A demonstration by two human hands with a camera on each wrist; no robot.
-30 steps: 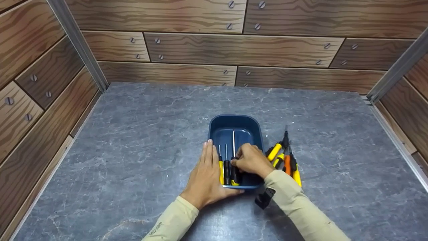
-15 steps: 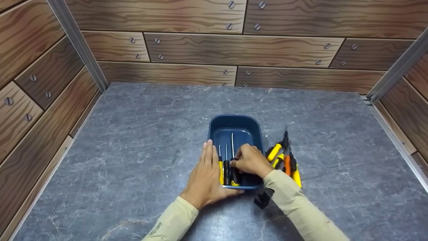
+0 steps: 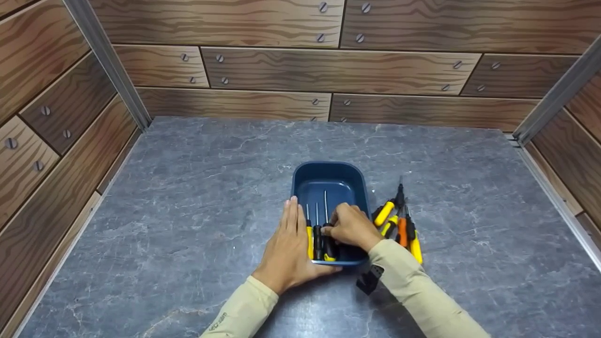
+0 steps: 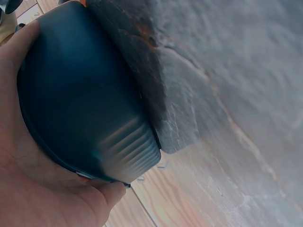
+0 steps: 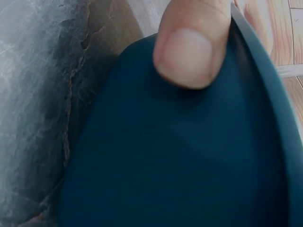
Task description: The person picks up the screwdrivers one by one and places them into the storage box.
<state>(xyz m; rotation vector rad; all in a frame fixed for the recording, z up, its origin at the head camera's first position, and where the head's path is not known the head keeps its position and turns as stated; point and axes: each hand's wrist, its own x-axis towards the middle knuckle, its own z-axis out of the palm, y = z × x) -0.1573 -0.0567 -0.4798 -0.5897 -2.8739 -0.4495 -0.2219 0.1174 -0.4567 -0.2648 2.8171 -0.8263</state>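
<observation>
A deep blue bin point(image 3: 328, 165) stands on the table, with its near left corner between the fingers and thumb of my left hand point(image 3: 287, 256). Those fingers lie straight along its left side, and the thumb point(image 5: 184, 59) presses its near wall. Inside, my right hand point(image 3: 352, 227) pinches a black screwdriver point(image 3: 330, 249) with a yellow handle end, its shaft pointing away from me. To its left lie a black-handled screwdriver point(image 3: 318, 241) and a yellow-handled one point(image 3: 310, 241), partly behind the left fingers. Most of the right fingertips are hidden.
Right beside the bin lies a heap of several tools, among them a yellow handle point(image 3: 385, 212), an orange handle point(image 3: 402, 232) and a yellow-and-black one point(image 3: 415, 246). Wood-patterned walls point(image 3: 263, 70) and metal corner posts point(image 3: 561, 94) border the grey marbled table point(image 3: 197, 197).
The shaft tip of the screwdriver in my right hand has come down and slightly left, nearer the other two. The right hand shifted slightly with it. My left hand has stayed on the bin.
</observation>
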